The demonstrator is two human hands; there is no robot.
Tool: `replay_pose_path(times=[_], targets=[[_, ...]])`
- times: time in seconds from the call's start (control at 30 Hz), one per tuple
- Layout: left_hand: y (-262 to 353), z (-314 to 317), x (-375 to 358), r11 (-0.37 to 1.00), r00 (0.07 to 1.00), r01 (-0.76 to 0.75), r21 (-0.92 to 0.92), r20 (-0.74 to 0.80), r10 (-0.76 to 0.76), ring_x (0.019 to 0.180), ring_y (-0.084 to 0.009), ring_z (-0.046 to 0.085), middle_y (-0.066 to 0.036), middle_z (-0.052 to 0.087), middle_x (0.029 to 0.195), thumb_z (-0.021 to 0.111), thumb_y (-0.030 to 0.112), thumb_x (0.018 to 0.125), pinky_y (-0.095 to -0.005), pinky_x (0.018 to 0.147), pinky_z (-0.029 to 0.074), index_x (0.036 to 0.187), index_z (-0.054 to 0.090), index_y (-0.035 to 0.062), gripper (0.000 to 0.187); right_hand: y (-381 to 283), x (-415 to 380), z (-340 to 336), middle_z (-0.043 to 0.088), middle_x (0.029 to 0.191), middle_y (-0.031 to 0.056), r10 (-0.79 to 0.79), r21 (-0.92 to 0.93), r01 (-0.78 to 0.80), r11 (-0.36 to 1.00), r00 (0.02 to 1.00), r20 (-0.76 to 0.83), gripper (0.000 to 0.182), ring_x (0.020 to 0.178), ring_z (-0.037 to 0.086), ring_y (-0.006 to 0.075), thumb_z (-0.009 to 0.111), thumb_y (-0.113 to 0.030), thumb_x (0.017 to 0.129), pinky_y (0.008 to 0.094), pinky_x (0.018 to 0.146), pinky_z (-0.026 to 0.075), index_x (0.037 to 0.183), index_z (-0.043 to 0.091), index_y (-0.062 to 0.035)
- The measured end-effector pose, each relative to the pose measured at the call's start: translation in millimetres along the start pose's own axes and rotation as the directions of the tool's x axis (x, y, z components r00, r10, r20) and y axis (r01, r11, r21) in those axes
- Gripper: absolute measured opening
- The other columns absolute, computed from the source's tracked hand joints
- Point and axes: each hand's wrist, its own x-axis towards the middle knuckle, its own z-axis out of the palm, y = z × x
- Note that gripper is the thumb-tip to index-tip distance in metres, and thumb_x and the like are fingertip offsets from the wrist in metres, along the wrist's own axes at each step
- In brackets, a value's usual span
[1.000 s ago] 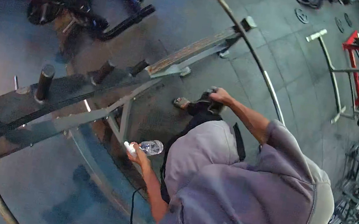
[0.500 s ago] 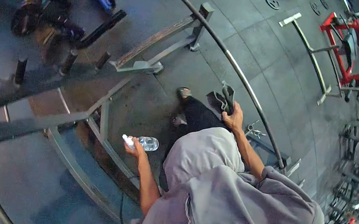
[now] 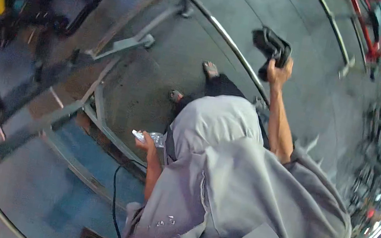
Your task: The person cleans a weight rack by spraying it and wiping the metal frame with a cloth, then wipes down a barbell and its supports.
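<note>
Mid-carry, by the look: left hand (image 3: 146, 143) clamped on spray bottle (image 3: 151, 137) at the waist, right hand (image 3: 278, 72) gripping dark cloth (image 3: 270, 45) raised beside the barbell (image 3: 225, 36). Next: cloth onto bar, probably.

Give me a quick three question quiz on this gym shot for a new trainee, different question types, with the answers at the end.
1. True or false: the left hand holds a clear plastic bottle.
2. Multiple choice: the right hand is A) resting on the floor, B) raised with a dark cloth, C) gripping the red rack.
3. Fill in: the long metal bar passes beside the person's ____ arm.

Key: 1 true; 2 B; 3 right.
</note>
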Motion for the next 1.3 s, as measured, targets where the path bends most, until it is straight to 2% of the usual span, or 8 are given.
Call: replay_pose_path(times=[0.03,0.17,0.5,0.87,1.0,1.2,1.23,1.3], targets=[[1.6,6.7,7.5,0.973,0.999,-0.023,0.228,0.053,0.011,0.076,-0.0257,0.062,-0.017,0.061,0.087,0.062,0.011,0.075,-0.0362,0.064,0.051,0.101,0.056,-0.0063,0.032,21.4,11.7,-4.7,0.057,0.091,0.0197,0.107,0.012,-0.107,0.994,0.993,-0.043,0.041,0.088,0.056,0.0366,0.061,-0.016,0.066,0.0418,0.081,0.045,0.103,0.054,0.0017],[71.6,49.7,-1.2,0.991,0.992,0.126,-0.048,-0.005,-0.126,0.072,-0.0222,0.059,-0.013,0.059,0.084,0.061,0.009,0.073,-0.0339,0.064,0.051,0.098,0.057,-0.0053,0.029,75.5,30.2,-30.3,0.057,0.105,0.0212,0.313,0.102,-0.297,0.949,0.925,-0.217,0.053,0.097,0.058,0.0330,0.066,-0.011,0.065,0.0390,0.084,0.047,0.114,0.050,0.0037],[183.8,133.3,2.9,0.963,0.998,-0.056,-0.264,-0.027,0.051,0.074,-0.0215,0.058,-0.013,0.058,0.089,0.060,0.012,0.074,-0.0337,0.066,0.049,0.104,0.056,-0.0053,0.034,68.6,-18.6,-9.5,0.052,0.097,0.0194,0.233,-0.100,-0.214,0.972,0.939,0.255,0.046,0.092,0.054,0.0367,0.064,-0.016,0.067,0.0422,0.081,0.044,0.105,0.049,0.0023],[94.8,110.5,23.9,0.956,0.997,-0.010,-0.294,-0.070,-0.012,0.071,-0.0206,0.060,-0.011,0.062,0.085,0.061,0.011,0.071,-0.0334,0.064,0.051,0.101,0.058,-0.0044,0.033,57.7,-67.5,1.7,0.050,0.099,0.0207,0.259,-0.175,-0.203,0.963,0.876,0.408,0.048,0.093,0.052,0.0401,0.061,-0.019,0.066,0.0440,0.080,0.043,0.107,0.045,0.0018],[70.5,97.3,24.4,0.999,0.999,0.010,-0.047,-0.046,-0.012,0.074,-0.0225,0.061,-0.011,0.063,0.087,0.062,0.015,0.072,-0.0343,0.068,0.050,0.098,0.060,-0.0031,0.032,58.2,-78.6,-12.0,0.048,0.099,0.0210,0.299,-0.277,-0.190,0.942,0.849,0.436,0.052,0.094,0.051,0.0402,0.063,-0.020,0.066,0.0435,0.081,0.043,0.109,0.043,0.0019],[43.2,103.0,21.0,0.981,0.999,-0.002,-0.193,0.043,0.010,0.062,-0.0127,0.055,-0.004,0.058,0.080,0.061,0.004,0.074,-0.0273,0.054,0.047,0.097,0.056,0.0029,0.024,72.7,-84.1,-29.3,0.048,0.100,0.0204,0.218,-0.215,-0.126,0.968,0.846,0.487,0.055,0.095,0.051,0.0399,0.065,-0.021,0.065,0.0432,0.080,0.043,0.109,0.041,0.0016],[48.5,106.3,15.5,0.971,0.991,0.133,-0.201,0.037,-0.128,0.077,-0.0225,0.062,-0.013,0.064,0.088,0.062,0.017,0.072,-0.0351,0.069,0.050,0.099,0.061,-0.0022,0.033,73.4,-84.8,-30.6,0.048,0.100,0.0199,0.231,-0.239,-0.130,0.962,0.854,0.465,0.054,0.094,0.051,0.0397,0.065,-0.021,0.064,0.0432,0.080,0.044,0.108,0.043,0.0017],[48.8,110.8,18.4,0.984,0.995,0.094,-0.153,0.037,-0.089,0.075,-0.0224,0.062,-0.013,0.064,0.086,0.063,0.017,0.072,-0.0354,0.068,0.050,0.097,0.062,-0.0020,0.032,73.7,-82.9,-32.6,0.049,0.099,0.0198,0.229,-0.196,-0.158,0.968,0.874,0.429,0.054,0.094,0.051,0.0399,0.066,-0.021,0.063,0.0433,0.080,0.044,0.107,0.044,0.0023]])
